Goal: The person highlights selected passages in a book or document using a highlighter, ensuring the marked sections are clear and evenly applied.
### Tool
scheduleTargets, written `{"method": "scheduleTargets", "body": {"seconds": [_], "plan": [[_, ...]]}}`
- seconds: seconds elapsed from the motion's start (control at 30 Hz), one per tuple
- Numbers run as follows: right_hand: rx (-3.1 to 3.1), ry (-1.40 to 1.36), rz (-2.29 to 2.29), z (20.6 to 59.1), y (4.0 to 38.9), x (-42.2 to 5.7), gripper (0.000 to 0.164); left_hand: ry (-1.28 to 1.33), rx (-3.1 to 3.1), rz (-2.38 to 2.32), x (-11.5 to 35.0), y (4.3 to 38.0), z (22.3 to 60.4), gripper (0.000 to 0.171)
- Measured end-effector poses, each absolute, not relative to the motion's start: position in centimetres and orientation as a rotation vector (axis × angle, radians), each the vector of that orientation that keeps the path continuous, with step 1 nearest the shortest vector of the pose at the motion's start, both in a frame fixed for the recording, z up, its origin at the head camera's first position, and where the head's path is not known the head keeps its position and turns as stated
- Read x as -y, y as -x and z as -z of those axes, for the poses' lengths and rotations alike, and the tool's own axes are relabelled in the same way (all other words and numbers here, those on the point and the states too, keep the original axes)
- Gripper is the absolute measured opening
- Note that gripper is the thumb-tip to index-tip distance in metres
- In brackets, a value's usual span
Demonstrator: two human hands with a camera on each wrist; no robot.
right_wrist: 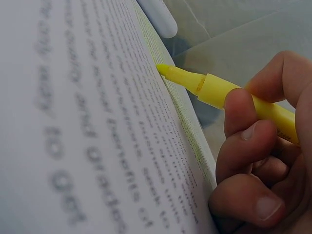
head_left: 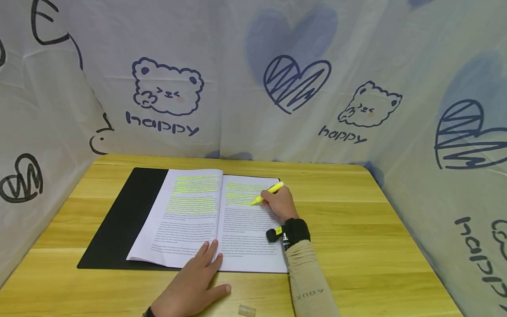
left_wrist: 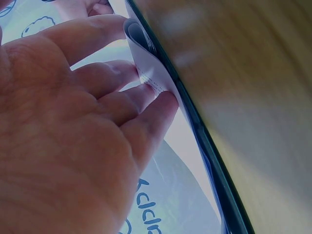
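An open stapled booklet of printed pages [head_left: 245, 237] lies in a black folder [head_left: 119, 220] on the table. Yellow marking covers the upper lines of the left page and the top lines of the right one. My right hand [head_left: 281, 203] pinches a yellow highlighter [head_left: 273, 188], its tip down at the left part of the marked lines' lower edge. In the right wrist view the highlighter's tip [right_wrist: 161, 69] meets the page beside the yellow lines. My left hand [head_left: 196, 281] rests with straight fingers on the booklet's lower edge near the fold, thumb spread over the table.
A small translucent cap [head_left: 247, 311] lies on the wooden table [head_left: 356, 246] near its front edge, right of the left thumb. A light curtain [head_left: 237, 110] with bear and heart drawings stands around the table's back and sides.
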State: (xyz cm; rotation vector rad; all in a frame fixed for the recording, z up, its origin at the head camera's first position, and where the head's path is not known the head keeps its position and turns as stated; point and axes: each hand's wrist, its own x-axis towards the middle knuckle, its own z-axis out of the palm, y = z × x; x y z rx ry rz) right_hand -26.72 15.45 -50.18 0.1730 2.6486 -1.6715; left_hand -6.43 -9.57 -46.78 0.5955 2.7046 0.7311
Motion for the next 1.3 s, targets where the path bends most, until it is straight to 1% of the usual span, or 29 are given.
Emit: {"method": "scheduleTargets", "body": {"seconds": [1.07,1.3], "plan": [[-2.656,-0.203,1.660,50.16,26.96,-16.08,0.025,-0.582,-2.687,-0.734,9.56,6.51,46.94,0.083],[-2.666,-0.221,1.658,50.16,26.88,-16.09,0.027,-0.583,-2.683,-0.740,9.58,6.50,46.91,0.083]]}}
